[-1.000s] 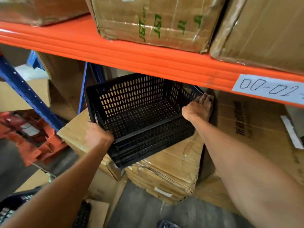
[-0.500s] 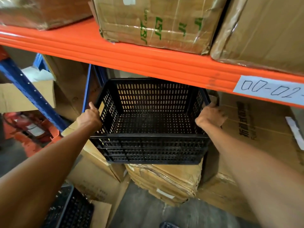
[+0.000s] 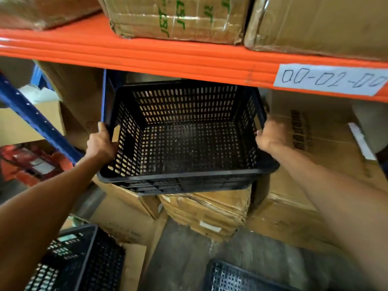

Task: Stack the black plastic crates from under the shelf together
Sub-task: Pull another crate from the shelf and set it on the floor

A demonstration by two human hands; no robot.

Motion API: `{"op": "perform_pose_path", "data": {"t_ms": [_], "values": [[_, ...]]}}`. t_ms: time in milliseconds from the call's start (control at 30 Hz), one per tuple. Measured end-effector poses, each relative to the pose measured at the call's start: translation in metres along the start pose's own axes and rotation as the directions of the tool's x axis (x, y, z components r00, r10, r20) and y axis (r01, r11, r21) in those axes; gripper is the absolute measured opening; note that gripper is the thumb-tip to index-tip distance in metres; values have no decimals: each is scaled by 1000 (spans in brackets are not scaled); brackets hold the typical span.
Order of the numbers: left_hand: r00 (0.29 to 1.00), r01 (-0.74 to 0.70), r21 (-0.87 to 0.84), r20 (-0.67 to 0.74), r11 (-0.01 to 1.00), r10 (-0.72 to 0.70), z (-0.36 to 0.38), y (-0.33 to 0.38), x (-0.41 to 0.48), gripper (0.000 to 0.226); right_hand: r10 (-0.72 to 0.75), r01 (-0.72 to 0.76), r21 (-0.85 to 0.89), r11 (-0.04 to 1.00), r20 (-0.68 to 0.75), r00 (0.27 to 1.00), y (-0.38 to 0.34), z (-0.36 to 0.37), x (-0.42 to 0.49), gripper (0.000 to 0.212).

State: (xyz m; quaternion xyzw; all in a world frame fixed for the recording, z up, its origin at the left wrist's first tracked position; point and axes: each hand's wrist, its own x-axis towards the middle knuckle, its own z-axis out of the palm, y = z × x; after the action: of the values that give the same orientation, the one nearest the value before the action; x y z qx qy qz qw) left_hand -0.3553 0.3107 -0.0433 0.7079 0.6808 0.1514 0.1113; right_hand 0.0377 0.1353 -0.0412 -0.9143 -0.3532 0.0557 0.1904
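Note:
A black perforated plastic crate [image 3: 189,143] is held level and empty just under the orange shelf beam [image 3: 168,57], its front half out past the beam. My left hand [image 3: 100,143] grips its left rim and my right hand [image 3: 270,135] grips its right rim. Below it lie stacked cardboard boxes [image 3: 210,211]. A second black crate [image 3: 79,259] stands on the floor at the lower left, partly hidden by my left forearm. The corner of a third black crate [image 3: 237,278] shows at the bottom edge.
Taped cardboard boxes [image 3: 176,15] sit on the orange shelf above. A blue diagonal rack brace [image 3: 37,120] runs at the left, with red equipment [image 3: 31,162] behind it. A large brown carton [image 3: 315,143] stands at the right. Grey floor [image 3: 184,257] shows between the two lower crates.
The crate has turned square to me, levelled, and come forward out from under the shelf. Both hands have shifted onto its side rims. The floor crates have come into view.

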Motion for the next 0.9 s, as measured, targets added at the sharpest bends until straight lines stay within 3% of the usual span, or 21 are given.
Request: {"op": "perform_pose_path", "data": {"t_ms": [100, 267, 433, 600, 767, 900], "values": [[997, -46, -33, -71, 998, 43, -25, -2, -36, 42, 31, -16, 136, 991, -107, 994, 14, -23, -50, 45], [994, -103, 1, -32, 995, 103, -71, -12, -99, 40, 116, -106, 197, 975, -41, 992, 38, -70, -133, 47], [981, -191, 8, 28, 981, 191, -98, -45, -200, 40, 178, -177, 115, 978, -2, 984, 87, -108, -255, 49], [937, -304, 26, 189, 952, 294, -100, -77, -306, 46, 161, -162, 2, 987, 55, 985, 164, -132, -372, 89], [889, -327, 15, 346, 945, 302, -83, -75, -390, 28, 247, -243, -54, 969, 114, 962, 240, -145, -464, 78], [848, -360, 18, 424, 933, 319, -37, -68, -434, 32, 361, -341, -133, 931, 175, 916, 303, -121, -495, 78]]}}
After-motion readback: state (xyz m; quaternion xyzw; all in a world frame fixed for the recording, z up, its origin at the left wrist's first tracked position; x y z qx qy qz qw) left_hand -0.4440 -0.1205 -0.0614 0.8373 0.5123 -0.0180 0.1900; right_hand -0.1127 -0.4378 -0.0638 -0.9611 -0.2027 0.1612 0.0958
